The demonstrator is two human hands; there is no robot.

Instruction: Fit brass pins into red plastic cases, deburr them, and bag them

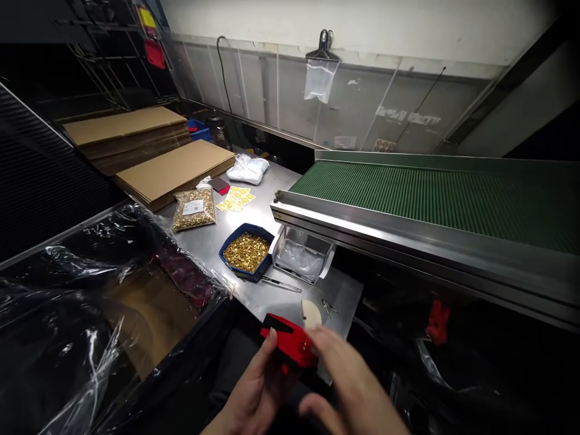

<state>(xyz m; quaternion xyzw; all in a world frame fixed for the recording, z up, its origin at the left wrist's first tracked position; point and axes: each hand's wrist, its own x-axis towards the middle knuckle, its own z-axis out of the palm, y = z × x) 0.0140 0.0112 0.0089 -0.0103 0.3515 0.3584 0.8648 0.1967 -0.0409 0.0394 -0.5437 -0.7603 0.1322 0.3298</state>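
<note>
My left hand (256,386) is closed around a red block-shaped object with a black panel (290,338), its thumb on the near side. What kind of object it is, I cannot make out. My right hand (348,377), slightly blurred, is at the object's right end with fingers stretched out and thumb apart. Whether its fingertips touch the red object is unclear. Just beyond lies a pale half-round piece (312,313), beside small metal bits (328,308). Tweezers (281,284) lie below a blue tray (223,246) of small gold pieces (247,252).
A clear-fronted bin (301,257) stands under the end of a green conveyor belt (399,193). Farther back are a bag of gold pieces (194,208), yellow sticker sheets (235,198), a white packet (248,168) and stacked cardboard (176,169). Plastic-lined box (90,314) at left.
</note>
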